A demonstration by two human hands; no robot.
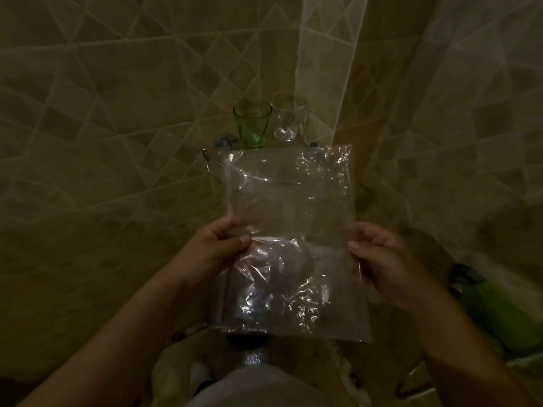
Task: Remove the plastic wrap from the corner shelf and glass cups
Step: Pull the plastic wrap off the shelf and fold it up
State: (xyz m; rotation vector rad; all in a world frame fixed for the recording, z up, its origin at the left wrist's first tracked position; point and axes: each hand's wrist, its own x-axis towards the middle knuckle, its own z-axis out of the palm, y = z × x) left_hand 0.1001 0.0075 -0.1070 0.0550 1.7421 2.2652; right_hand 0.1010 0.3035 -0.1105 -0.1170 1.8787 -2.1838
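While the light is poor, I can make out my left hand (226,245) pinching the left edge of the plastic wrap (289,218), thumb on the near face and fingers curled behind it. That sheet hangs in the air between my hands, in front of the tiled corner; it is thin, crinkled and glossy, so I judge it nearly weightless, limp and slippery, likely to cling or fold on itself, and best held by its edges as now. Behind its top edge stand the green glass cup (252,124) and, just beside it, the clear glass cup (289,124), both apparently bare and fragile; the corner shelf (210,158) beneath them shows only as a wire rim and suction cups. My right hand (382,259) grips the wrap's right edge, fingers closed on it.
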